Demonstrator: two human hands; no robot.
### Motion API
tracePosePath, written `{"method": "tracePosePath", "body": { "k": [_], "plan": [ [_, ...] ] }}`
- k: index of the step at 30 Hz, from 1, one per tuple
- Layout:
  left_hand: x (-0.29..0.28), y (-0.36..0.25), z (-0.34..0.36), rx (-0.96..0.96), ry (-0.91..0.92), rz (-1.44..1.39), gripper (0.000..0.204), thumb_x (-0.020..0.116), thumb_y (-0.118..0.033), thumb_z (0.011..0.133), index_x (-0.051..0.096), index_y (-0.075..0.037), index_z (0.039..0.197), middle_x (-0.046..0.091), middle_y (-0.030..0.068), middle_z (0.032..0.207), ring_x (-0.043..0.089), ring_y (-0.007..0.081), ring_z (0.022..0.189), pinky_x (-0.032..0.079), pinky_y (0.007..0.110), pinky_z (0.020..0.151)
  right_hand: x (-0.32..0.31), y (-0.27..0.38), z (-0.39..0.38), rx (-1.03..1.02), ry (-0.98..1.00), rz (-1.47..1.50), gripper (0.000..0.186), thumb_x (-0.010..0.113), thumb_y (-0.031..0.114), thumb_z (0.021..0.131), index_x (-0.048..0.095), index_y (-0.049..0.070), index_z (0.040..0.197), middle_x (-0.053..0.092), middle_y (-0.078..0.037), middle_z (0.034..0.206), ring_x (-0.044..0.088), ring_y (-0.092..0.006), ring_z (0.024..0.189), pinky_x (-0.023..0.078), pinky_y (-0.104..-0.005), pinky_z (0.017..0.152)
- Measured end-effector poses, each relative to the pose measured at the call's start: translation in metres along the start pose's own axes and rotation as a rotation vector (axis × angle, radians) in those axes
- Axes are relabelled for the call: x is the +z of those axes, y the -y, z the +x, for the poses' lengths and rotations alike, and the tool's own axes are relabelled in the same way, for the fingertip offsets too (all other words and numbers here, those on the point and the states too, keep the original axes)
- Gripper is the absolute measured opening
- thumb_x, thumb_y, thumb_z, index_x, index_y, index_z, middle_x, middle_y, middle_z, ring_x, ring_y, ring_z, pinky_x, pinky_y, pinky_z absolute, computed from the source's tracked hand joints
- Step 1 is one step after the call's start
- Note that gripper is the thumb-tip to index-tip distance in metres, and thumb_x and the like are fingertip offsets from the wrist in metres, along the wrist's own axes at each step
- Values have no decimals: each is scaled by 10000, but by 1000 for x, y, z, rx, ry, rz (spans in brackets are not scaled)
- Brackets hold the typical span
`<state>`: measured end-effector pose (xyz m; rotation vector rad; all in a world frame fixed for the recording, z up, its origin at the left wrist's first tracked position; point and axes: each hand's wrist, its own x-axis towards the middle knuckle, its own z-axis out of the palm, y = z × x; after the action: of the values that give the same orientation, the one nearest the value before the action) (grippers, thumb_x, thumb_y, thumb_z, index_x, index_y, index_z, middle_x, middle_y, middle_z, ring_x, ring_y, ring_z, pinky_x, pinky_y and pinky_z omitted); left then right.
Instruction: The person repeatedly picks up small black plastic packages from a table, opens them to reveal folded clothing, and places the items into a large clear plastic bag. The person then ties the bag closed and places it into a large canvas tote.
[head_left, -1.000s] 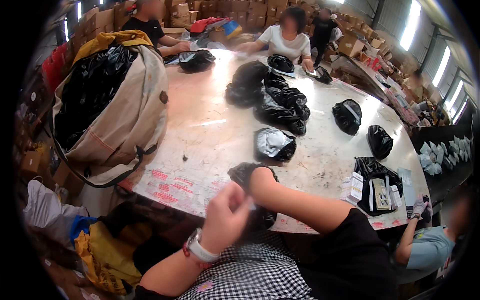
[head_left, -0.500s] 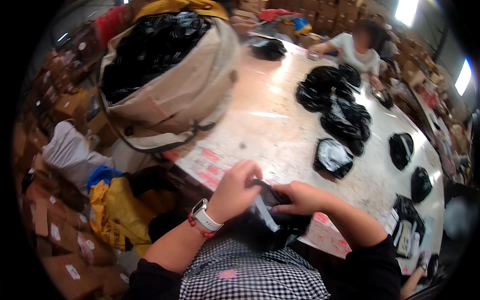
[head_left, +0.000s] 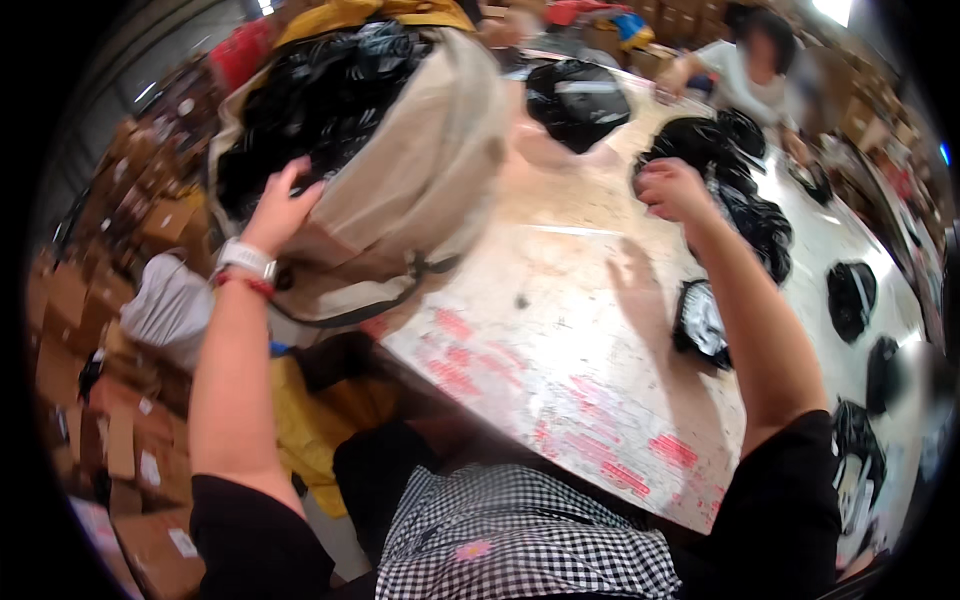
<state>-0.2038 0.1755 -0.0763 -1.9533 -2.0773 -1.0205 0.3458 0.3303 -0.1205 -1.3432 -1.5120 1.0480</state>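
My left hand (head_left: 285,205), with a white watch and red bracelet above it, is at the near side of a large beige sack (head_left: 390,170) full of black plastic parcels (head_left: 320,95), thumb and forefinger apart. My right hand (head_left: 670,188) is raised before a pile of black parcels (head_left: 750,230), blurred, fingers loosely bent and apart, apparently empty. Beyond and left of it is a black parcel with a pale strip (head_left: 575,105); whether it rests on the table or is airborne I cannot tell. A black-and-white parcel (head_left: 700,320) lies partly behind my right forearm.
A metal-topped table (head_left: 530,400) with red markings spreads before me. Across it a person in white (head_left: 755,90) works. More black parcels (head_left: 850,300) lie rightward. Cardboard boxes (head_left: 150,470), a white sack (head_left: 165,310) and yellow sacking (head_left: 320,430) are at lower left.
The black parcel from between my hands has been let go. Both hands have lifted away and spread apart; a black parcel now shows larger at the far side. The view has shifted.
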Motion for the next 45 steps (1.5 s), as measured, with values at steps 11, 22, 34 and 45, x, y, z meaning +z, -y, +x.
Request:
{"method": "tracePosePath", "body": {
  "k": [11,22,34,45],
  "plan": [
    [50,-229,-94,228,-178,-789,187,647,-122,991,634,21,1111,661,36,1033,553,77,770,469,236,673,13,3,-206,-483,133,129,1007,860,152,771,269,120,1585,313,-139,1598,473,-302,1355,463,-415,1059],
    [107,-277,-196,345,401,-863,326,718,-27,864,625,-9,1176,619,166,1294,671,224,1042,552,319,867,-96,-17,-219,-294,112,-551,575,777,93,745,613,59,1294,604,-150,1250,623,-295,1112,479,-357,989],
    [181,-306,-244,-160,644,-861,626,792,-226,884,492,86,1336,654,141,1112,635,115,842,551,288,734,-23,-13,-326,-317,784,-779,587,803,247,719,580,107,1244,596,-106,1115,646,-337,961,551,-434,777],
    [141,-313,-243,-519,265,-1558,156,482,-60,1038,564,10,1152,688,88,1036,673,145,910,561,284,802,27,-45,-306,-489,433,-432,411,753,118,766,608,39,1142,610,-147,1171,591,-342,1072,512,-394,944]
  ]
}}
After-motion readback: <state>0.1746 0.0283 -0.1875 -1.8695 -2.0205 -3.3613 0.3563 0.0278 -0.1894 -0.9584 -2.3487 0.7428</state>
